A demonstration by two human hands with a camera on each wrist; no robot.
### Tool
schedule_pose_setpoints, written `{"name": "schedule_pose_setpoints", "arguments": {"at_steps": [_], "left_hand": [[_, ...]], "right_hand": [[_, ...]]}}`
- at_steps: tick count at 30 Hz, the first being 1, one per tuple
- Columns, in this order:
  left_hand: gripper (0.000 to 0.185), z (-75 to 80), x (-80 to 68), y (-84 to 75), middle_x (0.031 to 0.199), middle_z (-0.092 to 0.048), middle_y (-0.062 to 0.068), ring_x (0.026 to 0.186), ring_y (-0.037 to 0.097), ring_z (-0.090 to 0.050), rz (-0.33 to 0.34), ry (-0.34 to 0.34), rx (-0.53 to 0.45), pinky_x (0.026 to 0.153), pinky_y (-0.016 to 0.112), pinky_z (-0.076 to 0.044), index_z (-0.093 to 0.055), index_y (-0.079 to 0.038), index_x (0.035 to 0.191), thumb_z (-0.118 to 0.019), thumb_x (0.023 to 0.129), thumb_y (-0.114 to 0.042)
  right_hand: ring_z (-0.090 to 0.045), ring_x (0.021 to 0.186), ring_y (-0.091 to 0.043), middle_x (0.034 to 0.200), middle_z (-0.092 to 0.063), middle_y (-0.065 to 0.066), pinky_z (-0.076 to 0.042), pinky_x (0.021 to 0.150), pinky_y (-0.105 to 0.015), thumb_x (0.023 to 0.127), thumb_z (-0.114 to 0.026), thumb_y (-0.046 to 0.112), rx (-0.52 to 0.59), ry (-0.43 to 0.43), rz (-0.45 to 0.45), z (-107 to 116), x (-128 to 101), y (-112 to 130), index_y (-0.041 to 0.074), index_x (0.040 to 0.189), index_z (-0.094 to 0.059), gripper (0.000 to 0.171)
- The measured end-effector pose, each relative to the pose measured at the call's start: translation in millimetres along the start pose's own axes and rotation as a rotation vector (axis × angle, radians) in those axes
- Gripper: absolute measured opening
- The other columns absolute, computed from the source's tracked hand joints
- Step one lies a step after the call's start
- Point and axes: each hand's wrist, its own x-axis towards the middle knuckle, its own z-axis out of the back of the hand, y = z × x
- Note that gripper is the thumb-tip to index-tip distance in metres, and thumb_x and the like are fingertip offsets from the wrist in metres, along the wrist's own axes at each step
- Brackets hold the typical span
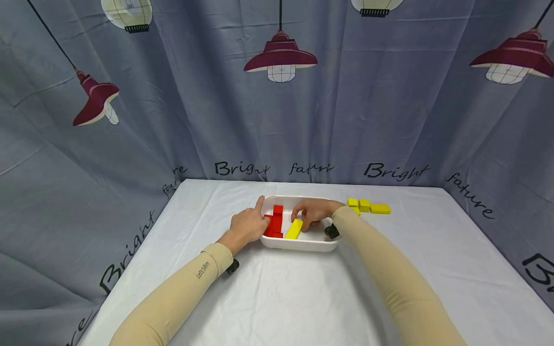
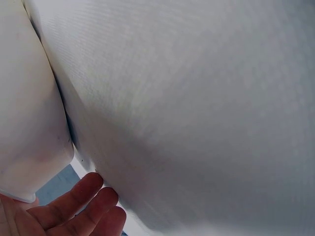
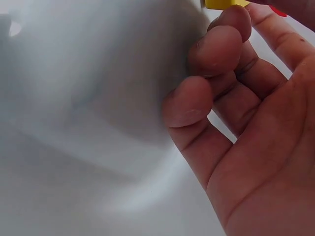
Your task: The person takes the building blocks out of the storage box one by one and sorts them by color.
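Observation:
In the head view a white tray (image 1: 298, 246) sits on the table, with red blocks (image 1: 277, 223) grouped at its left end. My left hand (image 1: 247, 226) holds the tray's left rim, thumb over the edge and index finger straight along it. In the left wrist view its other fingers (image 2: 83, 206) extend outside the tray wall. My right hand (image 1: 318, 210) reaches down into the tray, thumb and index finger pinching the far end of a long yellow block (image 1: 294, 229) beside the red ones. The right wrist view shows the other fingers bent, and only a corner of that block.
Several yellow blocks (image 1: 380, 209) lie on the white-covered table (image 1: 277, 298) beyond the tray's right end, partly behind the right sleeve (image 1: 385, 269). A grey curtain (image 1: 207, 105) with printed lamps stands behind the table and along its sides.

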Motion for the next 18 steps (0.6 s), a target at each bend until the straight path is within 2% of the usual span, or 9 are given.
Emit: {"name": "schedule_pose_setpoints", "arguments": {"at_steps": [8, 13, 18], "left_hand": [[0.070, 4.3, 3.3, -2.4, 0.107, -0.070, 0.013, 0.086, 0.026, -0.066, -0.011, -0.018, -0.002, 0.073, 0.045, -0.053, -0.023, -0.019, 0.160, -0.043, 0.096, -0.039], [0.071, 1.8, 2.5, -1.5, 0.109, -0.070, 0.011, 0.087, 0.024, -0.065, 0.011, 0.011, 0.002, 0.075, 0.043, -0.052, -0.021, -0.021, 0.161, -0.043, 0.096, -0.040], [0.072, -1.5, 0.6, -2.1, 0.107, -0.069, 0.010, 0.086, 0.023, -0.063, 0.028, 0.024, -0.003, 0.076, 0.043, -0.052, -0.020, -0.022, 0.161, -0.043, 0.096, -0.041]], "right_hand": [[-0.040, 0.057, -0.019, 0.070, -0.046, -0.001, -0.033, 0.056, -0.024, 0.085, -0.077, 0.010, -0.029, -0.016, -0.017, 7.6, -6.2, 0.6, 0.020, 0.113, -0.069, 0.031], [-0.041, 0.058, -0.019, 0.073, -0.047, -0.001, -0.034, 0.057, -0.025, 0.084, -0.079, 0.013, -0.018, -0.004, -0.032, 9.2, -11.2, 1.1, 0.020, 0.112, -0.069, 0.031], [-0.040, 0.055, -0.015, 0.072, -0.049, -0.001, -0.034, 0.054, -0.024, 0.084, -0.079, 0.015, -0.080, -0.029, -0.020, 10.7, -18.4, 2.5, 0.020, 0.111, -0.069, 0.029]]}}
